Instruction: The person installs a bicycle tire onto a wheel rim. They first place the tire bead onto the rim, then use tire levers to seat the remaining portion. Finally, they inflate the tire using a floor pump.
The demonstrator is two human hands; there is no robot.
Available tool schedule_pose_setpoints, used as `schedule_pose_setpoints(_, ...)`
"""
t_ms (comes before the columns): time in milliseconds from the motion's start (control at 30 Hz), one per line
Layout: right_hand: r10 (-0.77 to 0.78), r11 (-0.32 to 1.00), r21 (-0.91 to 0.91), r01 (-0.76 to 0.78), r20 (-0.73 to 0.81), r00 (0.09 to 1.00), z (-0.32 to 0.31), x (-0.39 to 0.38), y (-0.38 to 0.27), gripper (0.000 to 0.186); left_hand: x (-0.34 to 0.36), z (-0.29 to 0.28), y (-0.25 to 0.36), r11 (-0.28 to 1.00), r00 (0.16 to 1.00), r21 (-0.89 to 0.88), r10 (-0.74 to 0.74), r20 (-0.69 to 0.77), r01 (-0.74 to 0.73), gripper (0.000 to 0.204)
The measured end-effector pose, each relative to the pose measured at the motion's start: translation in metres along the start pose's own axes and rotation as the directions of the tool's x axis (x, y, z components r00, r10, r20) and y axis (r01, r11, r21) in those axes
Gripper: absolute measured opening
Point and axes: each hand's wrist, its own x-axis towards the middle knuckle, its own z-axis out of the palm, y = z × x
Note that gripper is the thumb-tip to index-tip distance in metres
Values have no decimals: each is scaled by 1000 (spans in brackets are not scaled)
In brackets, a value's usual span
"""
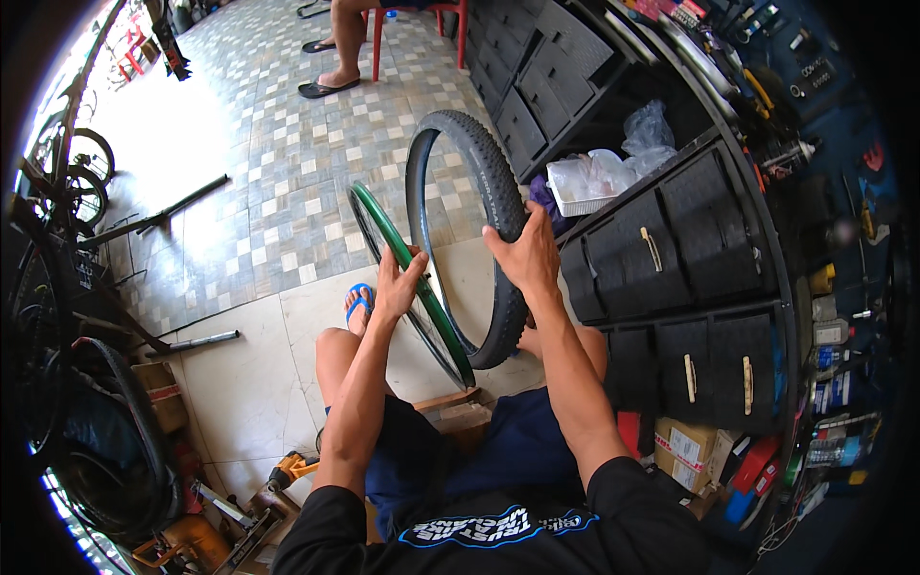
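Note:
In the centre, my left hand [399, 282] grips a slim bicycle rim with a green band [444, 328], held tilted between my legs. My right hand [525, 247] is closed on the side of a knobby black bicycle tire [461, 132] with a pale inner bead, standing upright just right of the rim. The lower parts of rim and tire come close together; I cannot tell whether they touch. My foot in a blue flip-flop [358, 309] shows behind the rim.
Black drawer cabinets [698, 225] line the right, with a white basket [585, 201]. Bicycles and frames [72, 172] crowd the left, near a yellow power tool [287, 470]. A person's leg [347, 48] is beside a red chair at the top. Boxes [692, 450] sit lower right.

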Motion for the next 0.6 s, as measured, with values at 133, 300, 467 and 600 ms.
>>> schedule_pose_setpoints(133, 35, 999, -34, -34, 38, 999, 1, 25, -9, 81, 0, 2, -1, 997, 1000, -72, -6, 9, 6, 36)
schedule_pose_setpoints(300, 47, 999, -33, -43, 129, 990, 6, 36, -3, 82, -6, 15, 3, 997, 970, 57, 63, -237, -51, 41)
schedule_pose_setpoints(467, 49, 994, 89, -56, 78, 996, 8, 29, 5, 81, -8, -7, 10, 958, 995, -285, -1, 105, 31, 29)
schedule_pose_setpoints(600, 55, 997, 51, -60, 84, 995, -1, 29, 2, 83, -6, -18, 7, 951, 943, -309, 85, 321, 19, 57)
